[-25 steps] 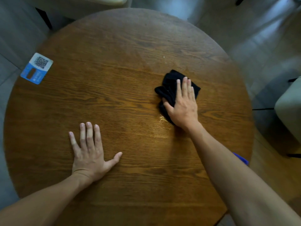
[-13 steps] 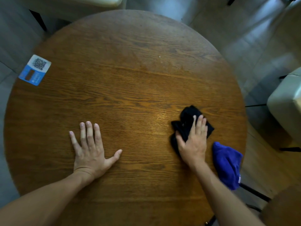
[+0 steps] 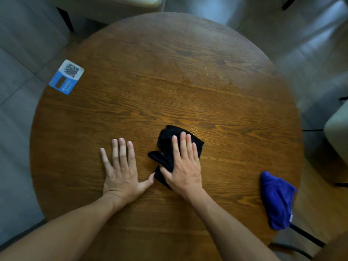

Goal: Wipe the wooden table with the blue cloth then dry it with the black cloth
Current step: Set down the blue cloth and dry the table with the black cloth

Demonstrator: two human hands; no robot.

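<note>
A round wooden table [image 3: 169,81] fills the view. My right hand [image 3: 183,166] lies flat on a crumpled black cloth [image 3: 165,147], pressing it onto the table near the middle front. My left hand [image 3: 121,170] rests flat on the bare wood just left of it, fingers spread, its thumb tip touching the cloth's edge. A bunched blue cloth [image 3: 276,200] lies at the table's right front edge, partly hanging over it, apart from both hands.
A blue and white card with a QR code [image 3: 66,77] lies at the table's left edge. Pale chair seats stand beyond the far edge [image 3: 113,2] and at the right [image 3: 337,132]. Dark chair legs show at the lower right. Grey floor surrounds the table.
My right hand slid the black cloth from the table's right middle toward me, then left until it met my left thumb. The left hand stayed flat. The blue cloth came into view.
</note>
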